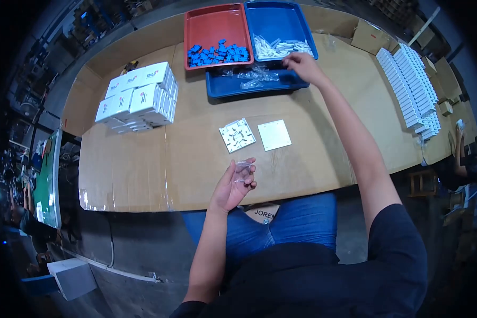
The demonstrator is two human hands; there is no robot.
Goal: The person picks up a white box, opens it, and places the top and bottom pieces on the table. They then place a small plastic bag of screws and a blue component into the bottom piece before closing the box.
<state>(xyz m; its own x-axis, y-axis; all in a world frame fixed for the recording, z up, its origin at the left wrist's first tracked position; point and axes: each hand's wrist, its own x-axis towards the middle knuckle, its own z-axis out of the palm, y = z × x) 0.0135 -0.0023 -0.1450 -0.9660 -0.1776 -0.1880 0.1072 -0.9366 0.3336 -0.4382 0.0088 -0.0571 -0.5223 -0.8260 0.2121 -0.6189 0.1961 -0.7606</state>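
My left hand is near the table's front edge, palm up, its fingers curled round a small clear plastic bag. Just beyond it lie a white square part with cut-outs and, to its right, a flat white square plate. Out at the far side, my right hand is over the front edge of the blue tray of white pieces. Its fingers are pinched together, and anything between them is too small to make out.
A red tray holds blue pieces. Nearer is a blue tray with clear bags. White boxes are stacked at left, white parts at right. Cardboard walls border the table. Other people are at both sides.
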